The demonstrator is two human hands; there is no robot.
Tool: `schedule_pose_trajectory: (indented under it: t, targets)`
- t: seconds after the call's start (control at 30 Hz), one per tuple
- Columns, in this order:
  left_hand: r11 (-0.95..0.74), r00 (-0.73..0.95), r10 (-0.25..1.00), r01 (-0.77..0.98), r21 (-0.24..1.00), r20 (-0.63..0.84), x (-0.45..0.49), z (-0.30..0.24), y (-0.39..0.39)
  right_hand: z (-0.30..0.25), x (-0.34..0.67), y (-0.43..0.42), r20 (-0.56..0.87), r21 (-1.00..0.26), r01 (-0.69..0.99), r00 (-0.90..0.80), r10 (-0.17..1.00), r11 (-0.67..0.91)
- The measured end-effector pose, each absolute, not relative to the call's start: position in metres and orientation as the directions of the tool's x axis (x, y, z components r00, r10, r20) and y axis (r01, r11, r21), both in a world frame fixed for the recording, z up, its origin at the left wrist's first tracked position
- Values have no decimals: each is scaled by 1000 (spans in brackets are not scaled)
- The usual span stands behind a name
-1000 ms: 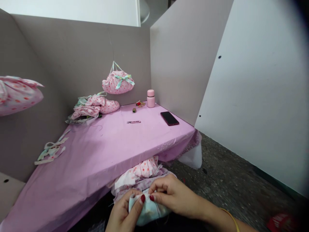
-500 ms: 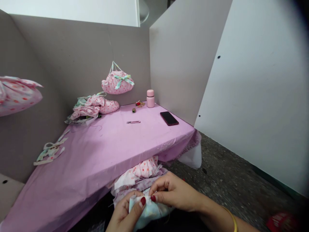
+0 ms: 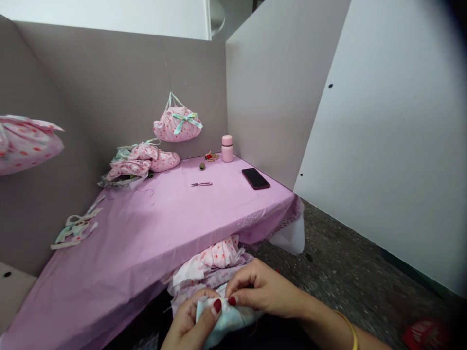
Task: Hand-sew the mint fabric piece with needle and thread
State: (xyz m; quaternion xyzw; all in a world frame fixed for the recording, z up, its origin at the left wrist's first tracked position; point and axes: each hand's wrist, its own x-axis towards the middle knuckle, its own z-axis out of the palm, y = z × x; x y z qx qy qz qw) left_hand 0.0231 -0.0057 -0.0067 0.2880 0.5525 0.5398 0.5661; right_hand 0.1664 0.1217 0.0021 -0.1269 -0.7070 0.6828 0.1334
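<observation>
Pinching a soft pale blue cloth bundle (image 3: 229,317) with both hands

Left hand (image 3: 190,318) and right hand (image 3: 260,290) clench its gathered top edge at 6 o'clock, below the pink-covered table (image 3: 146,233). Light, floppy stuff, so that edge looks like the best hold.

A: Colour of the held cloth (image 3: 228,318)?
B: Pale aqua, white along the edge.
A: And the fingernails (image 3: 217,306)?
B: Dark red, glossy.
A: The hanging bundle (image 3: 171,127)?
B: Pink with red polka dots, plus a mint-green ribbon (image 3: 187,120).
A: The table cover (image 3: 146,228)?
B: Plain lilac pink.
A: The flask (image 3: 227,148) and phone (image 3: 255,178)?
B: Pastel pink; glossy black.
A: The bangle (image 3: 352,331)?
B: Golden yellow.
A: The heap under the table edge (image 3: 219,253)?
B: Pale pink, orange-red dots.
</observation>
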Motion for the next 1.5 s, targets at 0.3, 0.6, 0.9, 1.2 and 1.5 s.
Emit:
schedule_pose_trajectory:
  t: [0.3, 0.6, 0.9, 1.2, 1.5]
  targets:
    - [203, -180, 944, -340, 918, -275, 25, -14, -4, 2, 170, 118, 62, -987, -12, -948, 312, 160]
    - [143, -283, 925, -362, 921, -254, 22, -29, 0, 12, 164, 107, 337, -799, -8, -833, 438, 601]
    - [161, -261, 937, -267, 950, -232, 21, -13, -2, 10, 164, 101, 543, -836, -395, -689, 479, 380]
    - [128, -388, 883, -342, 931, -264, 22, -18, 0, 52, 207, 109, 320, -768, -615, -611, 724, -179]
    - [159, -397, 865, -360, 919, -305, 18, -15, 0, 16, 254, 121, 655, -480, -811, -585, 478, -335]
